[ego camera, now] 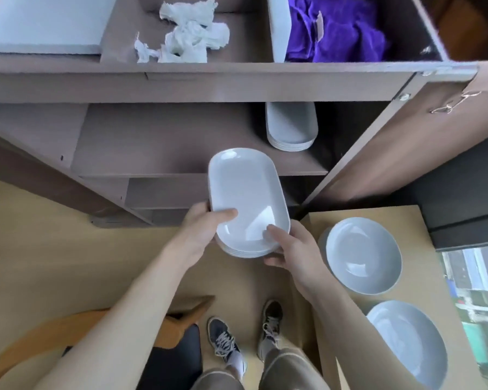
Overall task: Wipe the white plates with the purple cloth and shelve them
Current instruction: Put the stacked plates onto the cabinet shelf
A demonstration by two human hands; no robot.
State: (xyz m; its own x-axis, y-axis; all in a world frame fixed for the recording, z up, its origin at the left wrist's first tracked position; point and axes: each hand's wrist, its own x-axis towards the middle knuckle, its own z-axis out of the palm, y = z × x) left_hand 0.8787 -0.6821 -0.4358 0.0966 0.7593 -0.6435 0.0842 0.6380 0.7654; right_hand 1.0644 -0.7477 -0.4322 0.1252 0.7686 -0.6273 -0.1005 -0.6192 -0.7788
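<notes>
Held plates: we saw a small stack of white oval plates held in the air in front of the shelf unit, above the floor and just short of the front edge of the middle shelf.
Left hand: our left hand gripped the near left edge of the stack, thumb lying across the top plate's rim, fingers hidden underneath.
Right hand: our right hand gripped the near right corner of the same stack, thumb on the rim, fingers curled below.
Shelved plates: a second stack of oval plates sat at the right end of the middle shelf, partly under the shelf above.
Purple cloth: the purple cloth lay crumpled in the right compartment of the top shelf, behind a white divider.
Top shelf, other things: a crumpled white paper towel lay near the middle, and a flat white board at the left end.
Worktop: two round white bowls rested on the tan worktop to our right, one nearer the shelf unit, one nearer us.
Floor: our shoes stood on the floor, with a wooden chair to the left.
</notes>
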